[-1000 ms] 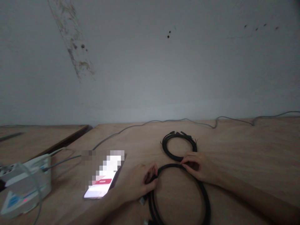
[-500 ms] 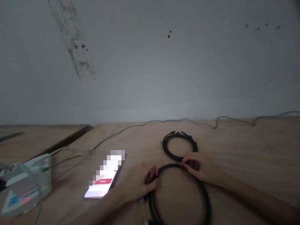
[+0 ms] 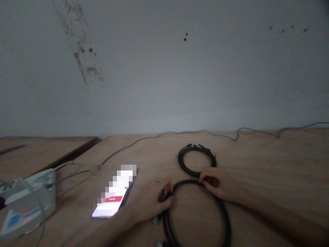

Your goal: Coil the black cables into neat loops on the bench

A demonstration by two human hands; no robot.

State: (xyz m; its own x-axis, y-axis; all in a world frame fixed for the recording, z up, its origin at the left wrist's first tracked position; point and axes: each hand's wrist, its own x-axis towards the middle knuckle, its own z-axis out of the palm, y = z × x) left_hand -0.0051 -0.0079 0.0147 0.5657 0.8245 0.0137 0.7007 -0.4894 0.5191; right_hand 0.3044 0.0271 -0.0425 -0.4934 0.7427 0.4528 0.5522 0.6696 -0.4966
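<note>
A large coil of black cable lies on the wooden table, its lower part cut off by the frame's bottom edge. My left hand is closed on the coil's upper left side, thumb and fingers around the cable. At the coil's top right, my right hand pinches the cable between thumb and forefinger. Just beyond, a smaller coil of black cable with several connector ends lies near my right fingertips. A connector in clear wrap shows below my left hand.
A phone with a lit screen lies left of my left forearm. A white power strip with a red light sits at the far left. A thin grey cable runs along the table near the wall.
</note>
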